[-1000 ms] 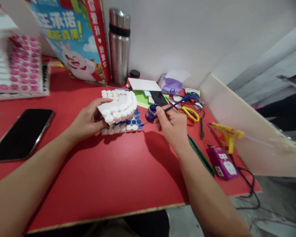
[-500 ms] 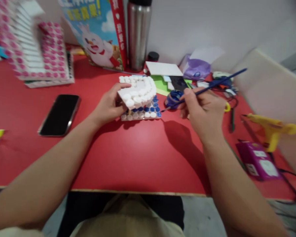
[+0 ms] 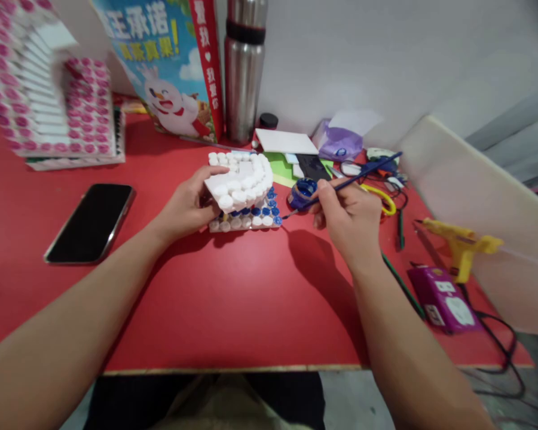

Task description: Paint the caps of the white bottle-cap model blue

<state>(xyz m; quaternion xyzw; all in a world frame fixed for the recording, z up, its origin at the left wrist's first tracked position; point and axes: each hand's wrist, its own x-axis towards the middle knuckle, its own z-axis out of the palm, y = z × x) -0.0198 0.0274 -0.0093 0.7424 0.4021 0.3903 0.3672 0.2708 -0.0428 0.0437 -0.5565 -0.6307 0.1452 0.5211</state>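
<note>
A small model made of white bottle caps (image 3: 244, 188), with blue caps along its lower right, sits on the red table (image 3: 233, 298). My left hand (image 3: 186, 206) grips its left side, thumb on top. My right hand (image 3: 347, 218) pinches a thin blue paintbrush (image 3: 354, 176), whose tip points left at the model's blue caps. A small blue paint pot (image 3: 302, 192) stands just behind the brush tip, between the model and my right hand.
A black phone (image 3: 91, 222) lies at the left. A pink and white cap structure (image 3: 49, 101), a picture box (image 3: 165, 65) and a steel flask (image 3: 243, 68) stand at the back. Yellow scissors (image 3: 379, 198), a yellow glue gun (image 3: 459, 245) and a purple box (image 3: 443, 298) lie at the right.
The view has swung left and down, then steadied. My right hand keeps the brush near the blue caps, its tip slightly lower now. My left hand stays on the model.
</note>
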